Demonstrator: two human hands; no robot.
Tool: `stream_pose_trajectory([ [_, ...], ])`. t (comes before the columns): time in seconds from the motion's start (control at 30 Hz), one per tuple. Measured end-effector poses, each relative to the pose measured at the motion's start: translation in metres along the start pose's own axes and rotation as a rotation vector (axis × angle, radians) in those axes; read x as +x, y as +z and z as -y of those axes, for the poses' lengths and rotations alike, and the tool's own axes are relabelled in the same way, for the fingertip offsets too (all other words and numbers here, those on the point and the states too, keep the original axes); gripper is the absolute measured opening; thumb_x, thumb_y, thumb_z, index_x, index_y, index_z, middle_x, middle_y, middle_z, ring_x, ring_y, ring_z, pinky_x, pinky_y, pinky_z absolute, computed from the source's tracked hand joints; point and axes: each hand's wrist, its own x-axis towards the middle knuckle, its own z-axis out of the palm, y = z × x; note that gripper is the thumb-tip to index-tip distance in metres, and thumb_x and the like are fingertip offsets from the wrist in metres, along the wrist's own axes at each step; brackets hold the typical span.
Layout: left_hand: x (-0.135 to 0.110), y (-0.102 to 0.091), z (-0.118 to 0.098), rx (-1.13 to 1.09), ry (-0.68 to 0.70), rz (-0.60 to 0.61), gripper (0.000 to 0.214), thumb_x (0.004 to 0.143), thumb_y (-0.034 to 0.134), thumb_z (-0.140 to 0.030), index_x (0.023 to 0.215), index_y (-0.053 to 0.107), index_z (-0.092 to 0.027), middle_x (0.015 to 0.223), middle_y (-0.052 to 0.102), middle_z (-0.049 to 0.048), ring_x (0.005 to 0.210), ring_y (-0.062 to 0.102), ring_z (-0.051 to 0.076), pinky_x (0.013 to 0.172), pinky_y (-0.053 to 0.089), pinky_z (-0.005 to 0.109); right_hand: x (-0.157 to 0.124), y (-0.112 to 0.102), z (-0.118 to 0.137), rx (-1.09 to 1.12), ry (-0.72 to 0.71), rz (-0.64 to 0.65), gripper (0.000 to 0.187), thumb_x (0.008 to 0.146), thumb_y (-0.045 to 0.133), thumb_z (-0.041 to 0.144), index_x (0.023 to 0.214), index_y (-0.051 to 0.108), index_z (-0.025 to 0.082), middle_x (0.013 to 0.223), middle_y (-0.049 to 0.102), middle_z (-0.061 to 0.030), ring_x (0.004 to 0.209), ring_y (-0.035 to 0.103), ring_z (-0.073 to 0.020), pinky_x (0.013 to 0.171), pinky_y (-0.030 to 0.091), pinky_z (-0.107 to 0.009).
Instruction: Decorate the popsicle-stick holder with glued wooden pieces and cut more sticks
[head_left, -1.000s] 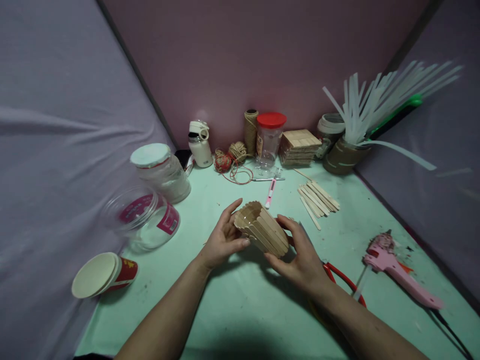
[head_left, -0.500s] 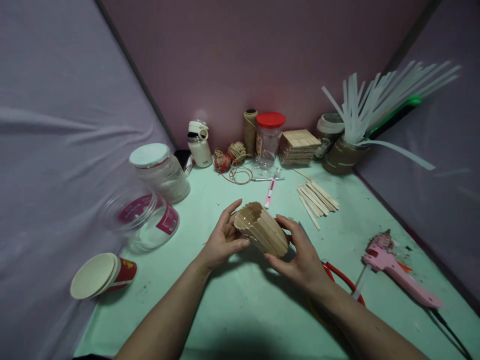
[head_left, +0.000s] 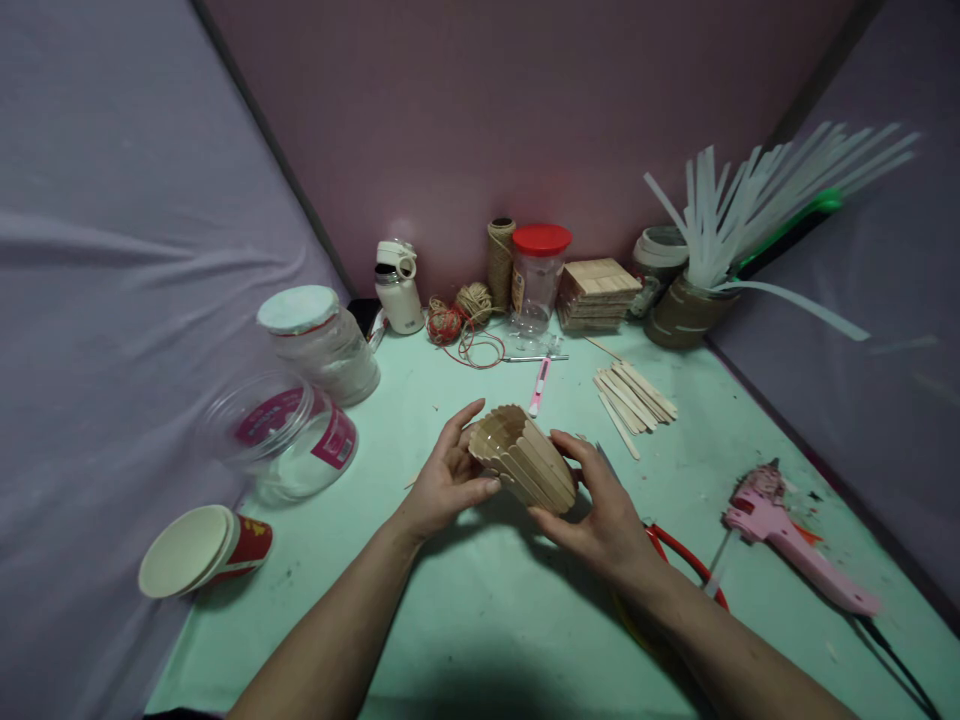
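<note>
Between my hands is a small cup covered in wooden craft sticks (head_left: 536, 468), tilted so its open rim faces up and to the left. My left hand (head_left: 450, 475) grips it at the rim end, the thumb along the near side. At the base end, my right hand (head_left: 592, 500) holds it between thumb and fingers. The cup is raised above the green tabletop (head_left: 480, 630). Under my right forearm lie red-handled scissors or pliers (head_left: 686, 555), partly hidden.
Loose craft sticks (head_left: 637, 395) and a pink craft knife (head_left: 540, 385) lie beyond my hands. A pink glue gun (head_left: 799, 550) is at right. Paper cups (head_left: 187, 555), a clear plastic tub (head_left: 300, 450) and a lidded jar (head_left: 322, 345) stand left. White glue sticks (head_left: 720, 220) fill a brown pot.
</note>
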Motion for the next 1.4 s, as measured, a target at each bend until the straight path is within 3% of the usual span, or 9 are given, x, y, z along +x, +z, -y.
stream_pose_trajectory([
  [0.67, 0.0003, -0.0030, 0.0049, 0.001, 0.005, 0.021, 0.086, 0.067, 0.080, -0.022, 0.140, 0.036, -0.034, 0.134, 0.054, 0.0093, 0.112, 0.058, 0.026, 0.098, 0.043, 0.041, 0.0006, 0.0000, -0.0006, 0.025, 0.028, 0.016, 0.066, 0.072, 0.067, 0.023, 0.132, 0.039, 0.027, 0.128, 0.053, -0.0108, 0.118, 0.052, -0.0301, 0.092, 0.049, -0.048],
  [0.93, 0.0017, 0.0005, 0.0053, -0.003, 0.010, 0.048, 0.095, 0.066, 0.082, -0.028, 0.145, 0.028, -0.033, 0.143, 0.046, 0.0123, 0.125, 0.048, 0.030, 0.105, 0.035, 0.044, 0.0004, 0.0047, -0.0006, 0.236, 0.232, 0.032, 0.068, 0.071, 0.069, 0.028, 0.132, 0.038, 0.026, 0.130, 0.052, -0.0116, 0.121, 0.051, -0.0288, 0.090, 0.051, -0.044],
  [1.4, 0.0013, 0.0018, 0.0061, -0.061, -0.047, -0.021, 0.090, 0.070, 0.077, -0.026, 0.144, 0.027, -0.031, 0.136, 0.053, 0.0115, 0.122, 0.051, 0.029, 0.102, 0.039, 0.043, 0.0023, 0.0041, 0.0078, 0.264, 0.302, 0.083, 0.064, 0.068, 0.069, 0.027, 0.126, 0.042, 0.025, 0.126, 0.055, -0.0118, 0.117, 0.053, -0.0294, 0.091, 0.050, -0.046],
])
